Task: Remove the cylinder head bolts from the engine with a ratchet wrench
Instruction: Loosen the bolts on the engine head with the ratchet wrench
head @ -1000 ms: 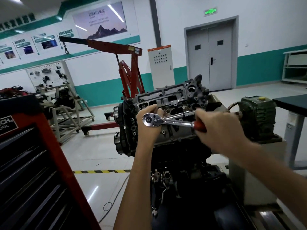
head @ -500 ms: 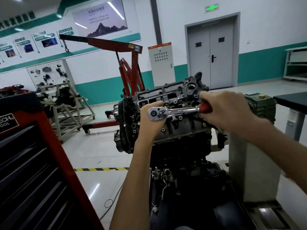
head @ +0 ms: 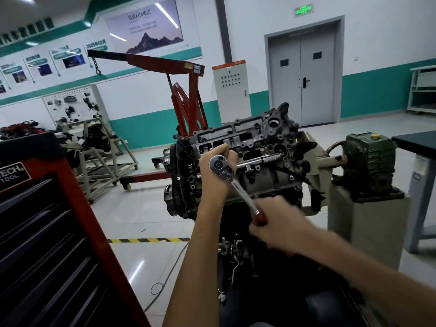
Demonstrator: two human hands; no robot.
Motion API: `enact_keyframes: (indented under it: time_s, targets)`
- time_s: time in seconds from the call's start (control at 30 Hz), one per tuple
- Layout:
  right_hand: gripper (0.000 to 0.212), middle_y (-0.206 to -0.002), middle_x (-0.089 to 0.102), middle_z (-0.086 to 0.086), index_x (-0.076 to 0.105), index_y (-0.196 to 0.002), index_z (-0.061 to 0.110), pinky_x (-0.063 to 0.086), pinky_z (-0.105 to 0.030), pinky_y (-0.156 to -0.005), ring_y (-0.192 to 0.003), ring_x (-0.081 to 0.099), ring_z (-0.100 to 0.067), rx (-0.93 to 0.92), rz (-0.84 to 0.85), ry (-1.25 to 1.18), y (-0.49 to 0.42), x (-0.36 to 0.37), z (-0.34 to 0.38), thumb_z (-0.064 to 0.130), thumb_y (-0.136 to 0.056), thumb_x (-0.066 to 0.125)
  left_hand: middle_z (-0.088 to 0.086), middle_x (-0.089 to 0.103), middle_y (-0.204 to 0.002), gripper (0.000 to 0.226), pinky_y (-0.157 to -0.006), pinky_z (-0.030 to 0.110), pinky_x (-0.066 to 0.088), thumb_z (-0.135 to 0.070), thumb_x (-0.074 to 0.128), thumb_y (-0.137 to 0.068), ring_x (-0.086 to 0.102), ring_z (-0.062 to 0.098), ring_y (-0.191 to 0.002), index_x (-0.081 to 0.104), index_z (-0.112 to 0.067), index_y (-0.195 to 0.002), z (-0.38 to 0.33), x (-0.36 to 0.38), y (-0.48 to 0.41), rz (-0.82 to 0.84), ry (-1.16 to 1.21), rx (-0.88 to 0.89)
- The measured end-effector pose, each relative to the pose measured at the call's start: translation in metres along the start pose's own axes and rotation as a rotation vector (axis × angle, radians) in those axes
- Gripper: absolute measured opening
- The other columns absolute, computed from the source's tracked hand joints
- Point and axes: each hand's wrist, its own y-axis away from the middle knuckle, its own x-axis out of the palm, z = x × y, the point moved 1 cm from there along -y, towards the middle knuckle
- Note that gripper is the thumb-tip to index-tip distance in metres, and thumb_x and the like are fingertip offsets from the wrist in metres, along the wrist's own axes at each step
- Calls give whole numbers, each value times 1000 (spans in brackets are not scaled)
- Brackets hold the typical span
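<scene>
White walls (head: 377, 31) carry a teal band (head: 377, 90); a grey double door (head: 304, 74) sits under a green exit sign (head: 303, 10). The glossy pale floor (head: 141, 208) bears a yellow-black stripe (head: 146, 240). A red crane (head: 160, 62) stands beside a grey cabinet (head: 232, 90), a red tool chest (head: 47, 232) at left, posters (head: 144, 24) above

Left hand (head: 213, 178) holds ratchet wrench (head: 240, 190) head against engine (head: 266, 142); blurred right hand (head: 278, 223) apparently grips handle

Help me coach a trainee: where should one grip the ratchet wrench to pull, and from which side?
Grip the red handle at the far end, from the lower right: the ratchet wrench slopes down-right from its head, likely giving most leverage.
</scene>
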Motion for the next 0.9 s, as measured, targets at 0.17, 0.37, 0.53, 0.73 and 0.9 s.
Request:
enact_keyframes:
  time_s: [0.17, 0.37, 0.53, 0.73, 0.9]
  targets:
    - [12, -67, 54, 4, 50, -85, 22, 47, -32, -68, -65, 55, -19, -204, -402, 441, -21, -90, -15, 28, -80, 61, -2, 36, -55, 37, -53, 15, 26, 11, 56, -84, 34, 5, -54, 41, -14, -59, -2, -7, -7, 87, -93, 36]
    - [15, -72, 52, 4, 48, -91, 25, 45, -29, -66, -71, 58, -19, -102, -334, 444, -7, -51, -15, 33, -82, 58, 0, 27, -53, 43, -53, 28, 21, 6, 53, -85, 24, 11, -52, 30, -11, -54, 3, -4, 0, 20, -48, 25]
    - [26, -64, 56, 8, 40, -63, 32, 47, -27, -57, -58, 63, -11, -25, 60, -290, 13, 32, 18, 28, -75, 62, -10, 28, -49, 47, -50, 21, 24, 8, 55, -87, 25, 5, -48, 30, -15, -54, 1, 1, -1, 2, -55, 10]
    - [16, -71, 52, 4, 43, -75, 26, 51, -32, -73, -69, 56, -20, -127, -156, 295, -8, -32, -9, 33, -79, 57, -2, 31, -54, 43, -52, 27, 26, 1, 56, -82, 28, 12, -53, 32, -24, -56, 1, -13, -1, 57, -56, 37]
    - [12, -62, 48, 4, 51, -88, 18, 38, -29, -62, -60, 52, -22, -259, -532, 559, -32, -100, -11, 23, -80, 58, -11, 33, -55, 50, -51, 16, 24, 13, 53, -78, 28, 0, -54, 33, -28, -57, -2, -8, -8, 104, -141, 23]
